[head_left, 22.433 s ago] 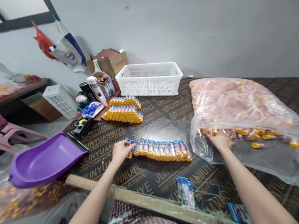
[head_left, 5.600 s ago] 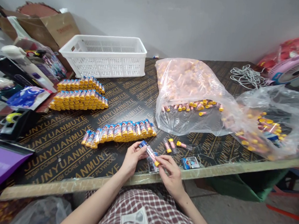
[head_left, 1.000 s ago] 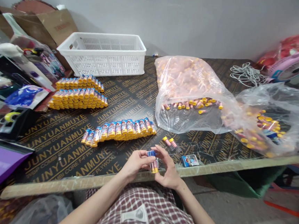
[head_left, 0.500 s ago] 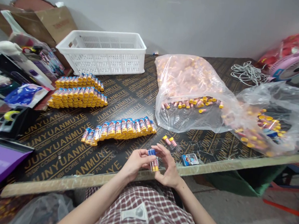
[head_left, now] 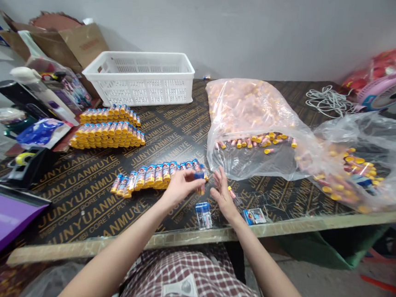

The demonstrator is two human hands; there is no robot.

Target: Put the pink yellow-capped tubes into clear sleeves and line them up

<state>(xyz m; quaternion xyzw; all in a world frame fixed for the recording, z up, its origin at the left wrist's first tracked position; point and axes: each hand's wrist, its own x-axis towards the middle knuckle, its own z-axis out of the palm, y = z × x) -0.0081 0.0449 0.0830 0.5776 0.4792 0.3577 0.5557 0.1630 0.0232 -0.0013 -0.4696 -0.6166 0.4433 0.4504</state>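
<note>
Left hand (head_left: 199, 182) is clasping a tube (head_left: 200, 179) at centre, blue end topmost; right hand (head_left: 222, 194) is hovering released; bag (head_left: 253, 102), upper right, is holding yellow-capped pieces (head_left: 270, 150).

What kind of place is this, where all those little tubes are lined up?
It looks like a small workshop. The rows of little tubes, the big plastic bag full of yellow-ended pieces and the white crate suggest that.

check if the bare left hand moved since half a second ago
Yes, the bare left hand has moved forward, away from the tan wooden table edge.
</note>
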